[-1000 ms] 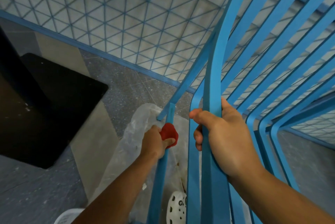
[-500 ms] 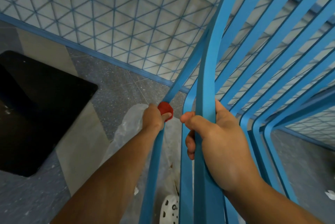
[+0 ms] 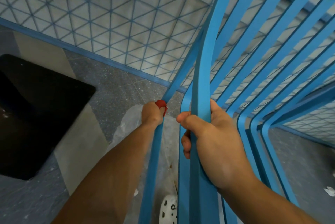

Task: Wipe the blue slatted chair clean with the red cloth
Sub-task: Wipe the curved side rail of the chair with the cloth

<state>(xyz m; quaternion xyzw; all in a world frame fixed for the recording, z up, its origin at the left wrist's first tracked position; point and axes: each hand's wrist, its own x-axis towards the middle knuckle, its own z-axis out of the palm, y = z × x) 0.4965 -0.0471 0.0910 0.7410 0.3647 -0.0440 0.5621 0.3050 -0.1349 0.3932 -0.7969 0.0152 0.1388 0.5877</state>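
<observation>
The blue slatted chair (image 3: 203, 71) fills the right half of the view, its slats curving from the top right down to the bottom centre. My right hand (image 3: 210, 138) is wrapped around a wide slat at the chair's edge. My left hand (image 3: 151, 114) grips a thinner blue bar of the frame lower down, with the red cloth (image 3: 161, 104) bunched between my fingers and the bar, close to where that bar meets a diagonal one. Only a small part of the cloth shows past my fingers.
A black square table base (image 3: 36, 115) lies on the speckled grey floor at the left. A crumpled clear plastic sheet (image 3: 130, 122) lies under the chair, and a white perforated shoe (image 3: 169, 209) shows at the bottom. A triangle-patterned wall (image 3: 108, 15) with a blue skirting stands behind.
My left hand has slid the red cloth up along the thin bar toward its junction with the diagonal bar. My right hand keeps its grip on the wide slat.
</observation>
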